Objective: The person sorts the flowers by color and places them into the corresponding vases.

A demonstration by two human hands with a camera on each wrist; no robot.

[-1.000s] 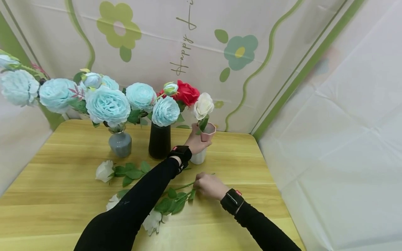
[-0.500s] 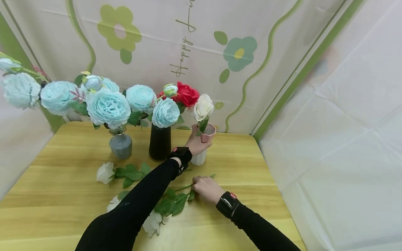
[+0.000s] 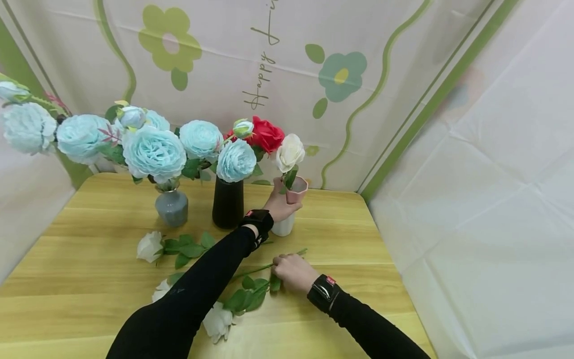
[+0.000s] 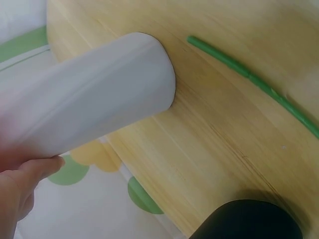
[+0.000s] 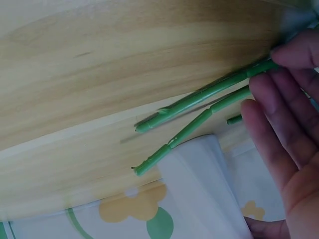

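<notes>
My left hand [image 3: 280, 203] grips a pink-rimmed white vase [image 3: 283, 227] that stands on the table. One white rose [image 3: 290, 152] rises from it. In the left wrist view the smooth body of the vase [image 4: 114, 89] shows, with the thumb against it. My right hand [image 3: 296, 271] pinches a green rose stem [image 3: 255, 270] just above the table. The right wrist view has two stem ends beyond the fingers: the upper stem [image 5: 199, 94] lies between thumb and fingertips, the lower stem [image 5: 187, 132] runs behind the fingers. A white rose head [image 3: 218, 321] lies toward the front, partly behind my left sleeve.
Another white rose [image 3: 150, 247] lies at left, and a further rose head [image 3: 161, 290] shows beside my left sleeve. A black vase [image 3: 227, 202] with blue and red flowers and a grey vase [image 3: 172, 207] with blue flowers stand behind. A printed curtain [image 3: 202, 60] hangs at the table's back.
My right hand has shifted a little to the left. The leaves and the front white rose head have moved slightly with the stem. My left hand keeps its grip on the vase.
</notes>
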